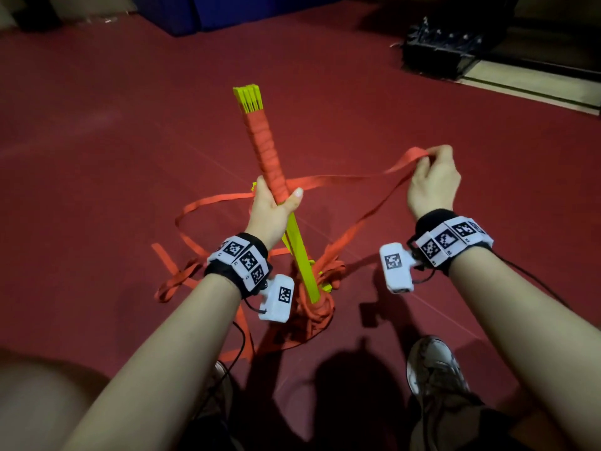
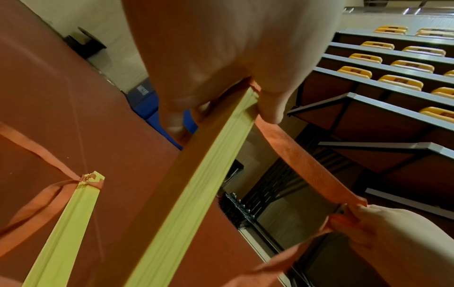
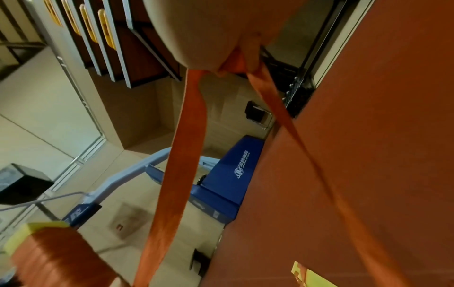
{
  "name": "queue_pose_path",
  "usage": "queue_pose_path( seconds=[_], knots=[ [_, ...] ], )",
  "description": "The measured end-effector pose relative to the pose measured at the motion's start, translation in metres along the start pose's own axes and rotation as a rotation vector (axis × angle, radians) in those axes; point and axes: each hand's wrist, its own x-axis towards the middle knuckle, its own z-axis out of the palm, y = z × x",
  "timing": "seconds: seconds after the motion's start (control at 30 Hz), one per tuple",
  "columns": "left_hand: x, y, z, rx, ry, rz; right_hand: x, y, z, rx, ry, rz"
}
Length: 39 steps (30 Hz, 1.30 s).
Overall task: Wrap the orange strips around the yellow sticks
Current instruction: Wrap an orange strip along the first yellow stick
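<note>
Half the stick bundle (image 1: pixel 265 148) is wrapped; left hand (image 1: pixel 273 206) grips it upright, right hand (image 1: pixel 434 180) pinches the orange strip (image 1: pixel 341 180) out wide. Next turn needs tension, winding downward.

An indoor sports hall with spectator seating.

A wide dark-red sports floor (image 1: pixel 130 141) with thin painted lines fills the head view. Tiered rows of retractable bleachers (image 2: pixel 383 108) rise beside it, each step carrying folded yellow seats (image 2: pixel 355 71). A blue padded gym mat (image 3: pixel 230 174) printed with a white logo stands at the floor's far edge, next to a pale blue metal frame (image 3: pixel 117 186). A black rack (image 1: pixel 439 53) sits where the red surface meets a pale tiled strip (image 1: pixel 533 79), and plain cream walls (image 3: pixel 36 93) close the room.
</note>
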Motion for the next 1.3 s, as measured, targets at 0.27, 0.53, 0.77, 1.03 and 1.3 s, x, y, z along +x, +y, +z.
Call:
queue_pose_path(
  seconds=[0.27,0.53,0.77,1.03,1.3],
  knots=[
    [0.003,0.008,-0.004,0.003,-0.141,0.017,0.024,-0.010,-0.014,0.052,0.070,-0.195],
    [0.002,0.000,0.006,-0.093,-0.230,-0.041,0.036,-0.059,-0.026,0.188,0.199,-0.519],
    [0.008,0.031,0.004,-0.250,-0.108,0.069,-0.014,-0.038,0.007,-0.155,-0.646,-0.308],
    [0.015,0.050,0.001,-0.365,-0.076,0.126,-0.069,-0.002,0.042,-0.273,-1.195,-0.188],
    [0.013,0.063,0.004,-0.380,-0.072,0.160,-0.090,0.039,0.056,-0.404,-1.134,-0.195]
  ],
)
